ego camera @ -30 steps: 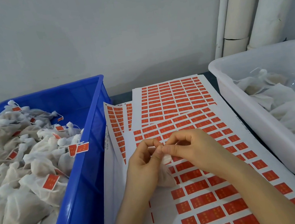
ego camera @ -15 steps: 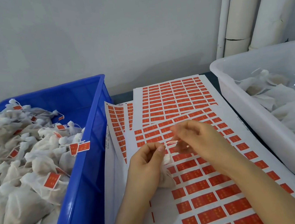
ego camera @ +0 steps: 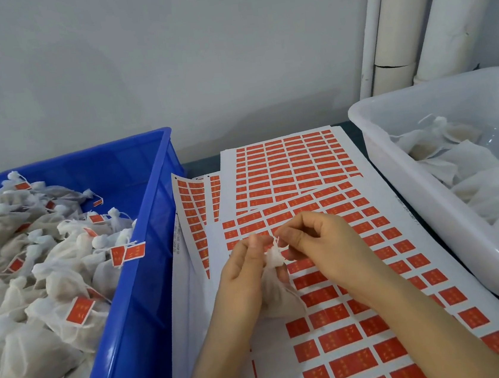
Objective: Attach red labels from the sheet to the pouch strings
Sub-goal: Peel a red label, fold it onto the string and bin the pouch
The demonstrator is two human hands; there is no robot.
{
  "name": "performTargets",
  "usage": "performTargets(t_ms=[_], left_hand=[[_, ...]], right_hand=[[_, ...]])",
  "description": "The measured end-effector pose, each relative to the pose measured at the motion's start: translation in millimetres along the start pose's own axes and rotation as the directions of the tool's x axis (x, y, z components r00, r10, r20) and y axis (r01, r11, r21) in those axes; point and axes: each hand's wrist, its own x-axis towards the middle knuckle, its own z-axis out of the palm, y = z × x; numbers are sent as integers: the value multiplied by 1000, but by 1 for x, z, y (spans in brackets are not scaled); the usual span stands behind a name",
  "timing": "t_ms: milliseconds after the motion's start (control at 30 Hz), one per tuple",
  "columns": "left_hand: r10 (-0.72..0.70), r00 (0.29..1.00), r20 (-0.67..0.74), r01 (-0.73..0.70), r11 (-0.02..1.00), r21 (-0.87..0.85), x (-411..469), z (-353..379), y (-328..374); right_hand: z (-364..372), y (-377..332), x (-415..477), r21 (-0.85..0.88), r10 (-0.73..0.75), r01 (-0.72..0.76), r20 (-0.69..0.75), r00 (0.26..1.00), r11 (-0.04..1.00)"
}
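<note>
Now pouch (ego camera: 277,291) gripped in left hand (ego camera: 245,270)

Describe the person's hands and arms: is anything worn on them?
Nothing is worn. The left hand and the right hand are bare: no gloves, rings or watch. The left forearm and right forearm are bare too, with no sleeve in view. The fingers carry no tape or covers.

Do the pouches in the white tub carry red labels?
No, the pouches in the white tub show plain white fabric, with no red label visible.
</note>
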Motion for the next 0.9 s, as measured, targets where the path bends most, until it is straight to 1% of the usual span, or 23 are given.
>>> performTargets(t_ms=[167,267,367,467,600,767,900], left_hand=[[54,998,15,-55,990,130,-4,2,5],[45,999,-10,-43,991,124,-5,2,4],[58,998,20,-60,991,119,-6,5,3],[74,997,29,-78,988,135,-7,6,1],[113,993,40,-118,981,155,-8,9,3],[249,967,-48,-234,948,215,-7,9,0],[295,945,-140,-264,943,201,-5,4,-4]], right_hand=[[3,-3,-2,71,42,-37,-63,997,997],[3,-4,-3,168,85,-69,-91,992,983],[-1,-7,-4,282,122,-98,-70,990,954],[-2,-9,-5,350,147,-123,-42,988,929],[-1,-11,-4,444,168,-123,-64,984,888],[-1,-12,-3,487,175,-115,-81,981,866],[-2,-11,-3,458,150,-97,-81,985,883]])
